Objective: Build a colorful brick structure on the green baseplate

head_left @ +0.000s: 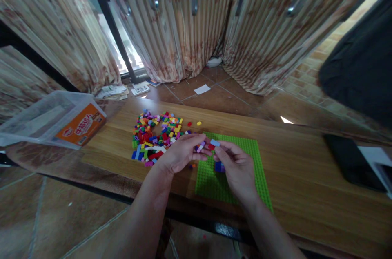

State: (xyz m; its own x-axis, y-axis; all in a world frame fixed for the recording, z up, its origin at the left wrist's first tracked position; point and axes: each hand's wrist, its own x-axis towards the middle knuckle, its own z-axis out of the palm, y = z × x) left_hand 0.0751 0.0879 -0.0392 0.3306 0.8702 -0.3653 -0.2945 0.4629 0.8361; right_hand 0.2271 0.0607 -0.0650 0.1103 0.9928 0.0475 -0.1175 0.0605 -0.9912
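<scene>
My left hand (183, 153) is curled, palm partly up, with small purple and pink building bricks (200, 147) in its fingers. Close beside it, my right hand (237, 169) pinches a light blue building brick (215, 143) between thumb and fingers. A red brick (211, 147) sits right under the blue one; whether the two are joined I cannot tell. Both hands are above a green studded baseplate (260, 169). Dark blue and purple bricks (218, 166) stand on that plate, partly hidden by my right hand.
A pile of mixed bricks (156, 138) lies left of the plate on the wooden table (300, 169). Loose yellow (199, 123) and red (189, 123) bricks lie behind. At far left is a clear plastic bin (43, 144); at right, a black flat object (352, 161).
</scene>
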